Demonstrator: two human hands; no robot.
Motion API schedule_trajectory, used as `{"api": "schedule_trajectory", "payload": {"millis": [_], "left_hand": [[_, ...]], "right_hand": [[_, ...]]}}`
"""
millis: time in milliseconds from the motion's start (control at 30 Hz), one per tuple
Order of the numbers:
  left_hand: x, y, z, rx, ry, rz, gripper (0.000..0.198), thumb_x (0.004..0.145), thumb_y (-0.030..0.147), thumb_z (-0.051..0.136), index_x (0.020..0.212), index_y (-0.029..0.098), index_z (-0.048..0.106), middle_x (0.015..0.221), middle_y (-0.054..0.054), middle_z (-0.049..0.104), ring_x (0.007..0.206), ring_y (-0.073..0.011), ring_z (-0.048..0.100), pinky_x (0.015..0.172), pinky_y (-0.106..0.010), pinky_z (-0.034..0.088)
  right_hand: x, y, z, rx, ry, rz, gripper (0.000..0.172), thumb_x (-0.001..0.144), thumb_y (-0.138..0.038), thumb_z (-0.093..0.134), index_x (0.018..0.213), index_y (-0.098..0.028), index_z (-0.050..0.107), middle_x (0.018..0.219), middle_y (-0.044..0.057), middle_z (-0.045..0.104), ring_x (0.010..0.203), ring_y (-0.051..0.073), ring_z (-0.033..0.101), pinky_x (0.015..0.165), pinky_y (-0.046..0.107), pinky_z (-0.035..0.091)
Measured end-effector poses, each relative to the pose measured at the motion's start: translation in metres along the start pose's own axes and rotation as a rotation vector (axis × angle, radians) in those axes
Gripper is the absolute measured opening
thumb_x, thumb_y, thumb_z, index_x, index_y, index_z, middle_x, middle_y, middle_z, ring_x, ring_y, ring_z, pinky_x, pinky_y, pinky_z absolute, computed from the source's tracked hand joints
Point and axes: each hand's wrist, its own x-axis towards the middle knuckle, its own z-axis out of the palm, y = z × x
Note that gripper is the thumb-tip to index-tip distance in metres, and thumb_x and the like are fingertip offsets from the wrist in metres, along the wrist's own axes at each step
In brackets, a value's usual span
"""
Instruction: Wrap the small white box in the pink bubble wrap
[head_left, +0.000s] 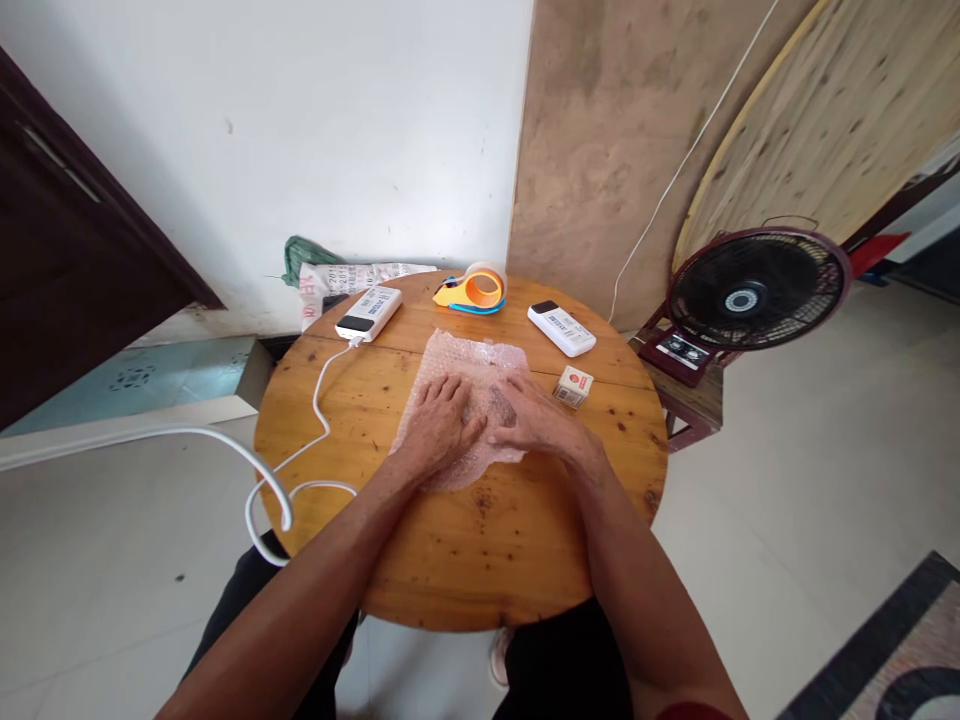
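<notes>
A sheet of clear bubble wrap lies spread on the round wooden table. My left hand rests flat on its left part, fingers stretched forward and thumb pointing right. On the right part lies my right hand, fingers apart and curving inward over the sheet. Between the two hands the wrap looks darker; whether something lies in it I cannot tell. Just right of my right hand stands a small printed box.
Behind the wrap are an orange tape dispenser and two white power banks, the left one with a white cable plugged in, the right one unplugged. A thicker white cable loops over the table's left edge. A fan stands at right.
</notes>
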Motion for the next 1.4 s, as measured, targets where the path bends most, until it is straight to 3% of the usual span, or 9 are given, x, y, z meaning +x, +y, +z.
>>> {"api": "schedule_trajectory", "payload": {"millis": [167, 233, 400, 900, 1033, 1133, 1267, 1400], "left_hand": [[0.002, -0.009, -0.003, -0.028, -0.004, -0.038, 0.062, 0.091, 0.051, 0.042, 0.137, 0.011, 0.043, 0.144, -0.014, 0.045, 0.137, -0.0307, 0.034, 0.113, -0.046, 0.027], [0.003, -0.012, -0.002, -0.028, -0.004, -0.063, 0.058, 0.093, 0.048, 0.037, 0.138, 0.011, 0.043, 0.144, -0.013, 0.046, 0.137, -0.0303, 0.034, 0.112, -0.046, 0.028], [0.004, -0.014, 0.0, 0.012, 0.0, -0.082, 0.049, 0.096, 0.036, 0.031, 0.137, 0.012, 0.045, 0.145, -0.011, 0.046, 0.137, -0.0294, 0.034, 0.113, -0.046, 0.027], [0.009, -0.019, 0.002, -0.023, -0.055, -0.121, 0.048, 0.093, 0.024, 0.031, 0.138, 0.014, 0.044, 0.147, -0.01, 0.043, 0.139, -0.0265, 0.032, 0.114, -0.044, 0.025], [0.009, -0.018, 0.001, -0.023, -0.07, -0.14, 0.049, 0.089, 0.02, 0.034, 0.137, 0.017, 0.044, 0.147, -0.009, 0.044, 0.139, -0.0268, 0.033, 0.114, -0.047, 0.024], [0.006, -0.014, -0.004, -0.008, -0.012, -0.151, 0.047, 0.087, 0.016, 0.036, 0.133, 0.018, 0.049, 0.145, -0.009, 0.046, 0.138, -0.0283, 0.034, 0.113, -0.053, 0.023], [0.001, -0.002, -0.012, 0.009, 0.092, -0.041, 0.042, 0.088, 0.017, 0.037, 0.126, 0.017, 0.055, 0.145, -0.01, 0.045, 0.14, -0.0265, 0.03, 0.116, -0.051, 0.019], [-0.005, 0.01, -0.012, -0.02, 0.019, 0.161, 0.043, 0.094, 0.037, 0.038, 0.131, 0.02, 0.053, 0.15, -0.011, 0.038, 0.142, -0.0288, 0.025, 0.116, -0.051, 0.018]], "right_hand": [[-0.005, 0.007, -0.009, 0.012, -0.133, -0.004, 0.092, 0.063, -0.048, 0.078, 0.139, -0.013, 0.039, 0.148, 0.02, 0.034, 0.139, 0.034, 0.03, 0.111, 0.046, 0.029], [-0.006, 0.01, -0.01, 0.014, -0.158, 0.004, 0.097, 0.061, -0.046, 0.08, 0.142, -0.013, 0.037, 0.149, 0.02, 0.033, 0.14, 0.035, 0.028, 0.112, 0.046, 0.028], [-0.005, 0.015, -0.008, 0.006, -0.15, -0.037, 0.096, 0.058, -0.047, 0.08, 0.141, -0.017, 0.04, 0.146, 0.017, 0.039, 0.137, 0.035, 0.033, 0.11, 0.047, 0.031], [-0.005, 0.018, -0.012, 0.022, -0.172, -0.064, 0.091, 0.059, -0.045, 0.081, 0.137, -0.014, 0.044, 0.145, 0.018, 0.04, 0.137, 0.034, 0.033, 0.111, 0.046, 0.03], [-0.005, 0.018, -0.012, 0.032, -0.169, -0.053, 0.096, 0.058, -0.043, 0.081, 0.14, -0.014, 0.041, 0.146, 0.018, 0.039, 0.139, 0.034, 0.031, 0.112, 0.046, 0.029], [-0.005, 0.017, -0.012, 0.037, -0.172, -0.03, 0.094, 0.058, -0.043, 0.081, 0.139, -0.013, 0.043, 0.147, 0.019, 0.039, 0.139, 0.034, 0.031, 0.112, 0.045, 0.029], [-0.005, 0.015, -0.012, 0.027, -0.175, -0.009, 0.091, 0.059, -0.044, 0.08, 0.137, -0.012, 0.045, 0.149, 0.02, 0.035, 0.14, 0.035, 0.029, 0.113, 0.046, 0.027], [-0.006, 0.015, -0.011, 0.026, -0.15, -0.017, 0.086, 0.058, -0.044, 0.081, 0.132, -0.014, 0.049, 0.146, 0.019, 0.039, 0.139, 0.036, 0.031, 0.111, 0.048, 0.03]]}}
